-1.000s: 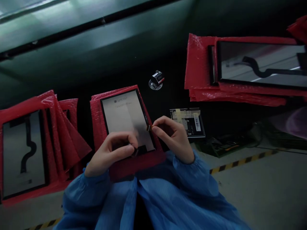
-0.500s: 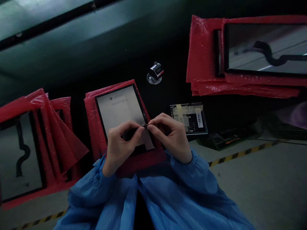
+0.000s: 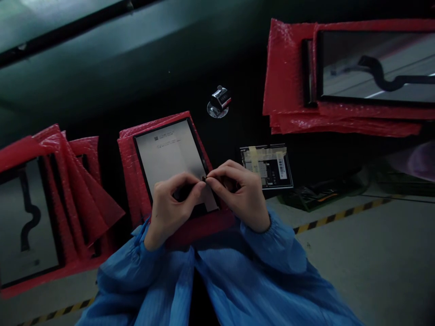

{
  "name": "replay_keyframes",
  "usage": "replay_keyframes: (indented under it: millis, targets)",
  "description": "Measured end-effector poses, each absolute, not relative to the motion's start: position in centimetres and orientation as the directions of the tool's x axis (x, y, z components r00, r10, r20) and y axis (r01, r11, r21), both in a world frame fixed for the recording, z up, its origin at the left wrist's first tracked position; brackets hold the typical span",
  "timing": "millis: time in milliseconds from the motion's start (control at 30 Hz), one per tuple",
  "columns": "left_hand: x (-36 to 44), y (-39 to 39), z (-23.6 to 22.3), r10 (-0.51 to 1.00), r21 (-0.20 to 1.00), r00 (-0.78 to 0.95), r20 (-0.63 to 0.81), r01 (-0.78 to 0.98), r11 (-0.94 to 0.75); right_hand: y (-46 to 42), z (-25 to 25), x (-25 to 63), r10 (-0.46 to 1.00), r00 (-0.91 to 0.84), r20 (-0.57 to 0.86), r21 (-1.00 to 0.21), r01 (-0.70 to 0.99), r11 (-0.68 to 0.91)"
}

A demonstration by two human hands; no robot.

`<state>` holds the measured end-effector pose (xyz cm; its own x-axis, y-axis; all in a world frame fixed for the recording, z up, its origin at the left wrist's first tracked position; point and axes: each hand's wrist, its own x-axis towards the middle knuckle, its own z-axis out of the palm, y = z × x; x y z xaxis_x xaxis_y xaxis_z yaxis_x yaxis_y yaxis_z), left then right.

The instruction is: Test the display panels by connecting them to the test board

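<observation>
A display panel (image 3: 166,154) lies with its pale back up, slightly turned, on red bubble-wrap bags (image 3: 127,172). Over its right edge my left hand (image 3: 173,203) and my right hand (image 3: 241,194) meet fingertip to fingertip. Both are closed in a pinch on a small dark connector (image 3: 204,178) with a gold-coloured tint, which looks like the end of a flex cable. Most of it is hidden by the fingers. Just right of my right hand lies a thin module (image 3: 270,167) with a circuit board, yellow tape and a barcode label.
Panels with curved black cables lie on red bags at left (image 3: 29,217) and at upper right (image 3: 380,68). A metal tally counter (image 3: 219,100) stands on the dark table beyond the panel. At lower right are a green tray (image 3: 312,197) and a striped floor line (image 3: 333,218).
The pinched fingertips have shifted slightly left, and the small connector shows a little more between them. The whole view has drifted slightly; the panels and bags lie as before.
</observation>
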<state>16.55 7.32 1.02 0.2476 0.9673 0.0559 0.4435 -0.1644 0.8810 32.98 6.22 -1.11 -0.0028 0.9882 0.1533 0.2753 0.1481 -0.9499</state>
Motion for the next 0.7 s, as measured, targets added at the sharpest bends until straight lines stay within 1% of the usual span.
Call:
replay_keyframes:
  millis: [100, 200, 367, 567, 700]
  targets:
    - [16.38, 7.27, 1.02, 0.961, 0.911, 0.277, 0.012, 0.392, -0.125, 6.29, -1.17, 33.07, 0.990, -0.019, 0.142, -0.958, 0.251, 0.142]
    - [16.25, 7.25, 0.91, 0.973, 0.934, 0.230, -0.002, 0.347, -0.080, 6.37, -1.13, 33.29, 0.993, -0.035, 0.112, -0.978, 0.173, 0.116]
    - [16.27, 7.30, 0.75, 0.976, 0.932, 0.218, -0.003, 0.353, -0.076, 6.40, -1.14, 33.54, 0.997, -0.064, 0.038, -0.996, 0.074, 0.042]
    - [16.29, 7.39, 0.69, 0.970, 0.908, 0.241, 0.029, 0.399, -0.126, 6.40, -1.06, 33.61, 0.998, -0.064, 0.006, -0.997, 0.077, 0.011]
    - [16.35, 7.39, 0.65, 0.967, 0.898, 0.254, 0.013, 0.422, -0.123, 6.42, -1.04, 33.33, 0.998, -0.058, 0.017, -0.995, 0.092, 0.022]
